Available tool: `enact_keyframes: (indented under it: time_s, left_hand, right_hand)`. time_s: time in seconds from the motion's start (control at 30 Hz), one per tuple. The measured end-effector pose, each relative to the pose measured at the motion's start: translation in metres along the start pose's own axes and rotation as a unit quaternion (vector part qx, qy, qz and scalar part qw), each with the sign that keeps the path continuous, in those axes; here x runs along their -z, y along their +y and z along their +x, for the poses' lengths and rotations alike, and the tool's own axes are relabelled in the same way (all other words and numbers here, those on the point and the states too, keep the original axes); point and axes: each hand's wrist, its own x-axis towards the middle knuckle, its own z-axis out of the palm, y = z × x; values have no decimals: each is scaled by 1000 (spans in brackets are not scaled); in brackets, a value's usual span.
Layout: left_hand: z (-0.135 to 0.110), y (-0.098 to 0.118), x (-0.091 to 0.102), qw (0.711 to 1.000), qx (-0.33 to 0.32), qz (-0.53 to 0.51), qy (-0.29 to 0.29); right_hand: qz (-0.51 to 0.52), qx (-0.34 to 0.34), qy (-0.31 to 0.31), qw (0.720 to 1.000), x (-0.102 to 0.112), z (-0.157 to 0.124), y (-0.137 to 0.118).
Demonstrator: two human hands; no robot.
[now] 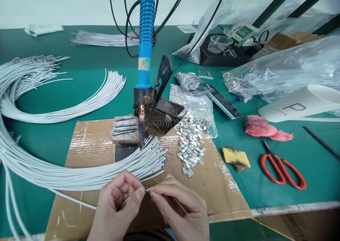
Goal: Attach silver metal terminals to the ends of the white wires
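White cable tip [146, 189] lies between the two hands [119, 202]

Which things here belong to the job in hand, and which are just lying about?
Apparently in the job:
white cable in the left hand
thin wire in the right hand
cable bundle
loose metal pieces
soldering iron

Apparently just lying about:
orange-handled scissors
crumpled pink material
phone-like device
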Motion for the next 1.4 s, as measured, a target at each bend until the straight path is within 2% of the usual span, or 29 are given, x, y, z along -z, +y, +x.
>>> enact_keyframes:
  time_s: [0.33,0.57,0.8,0.97,1.17,1.4]
  left_hand:
    - [1,-2,0,1000,-2,-7,1]
    - [1,-2,0,1000,-9,-11,0]
    - [0,0,-1,1000,-5,-11,-7]
    - [-1,0,-1,1000,-2,-10,-3]
    - [-2,0,-1,1000,-5,-3,3]
    - [-1,5,0,999,12,14,-33]
  right_hand:
    - [-50,67,16,996,0,-2,-3]
    - [-35,57,-1,998,0,-2,-1]
    - [-21,56,8,998,0,-5,0]
    - [-21,19,47,999,-2,-4,-1]
    - [-4,8,6,1000,-2,-3,2]
    - [76,-75,45,993,-9,-5,0]
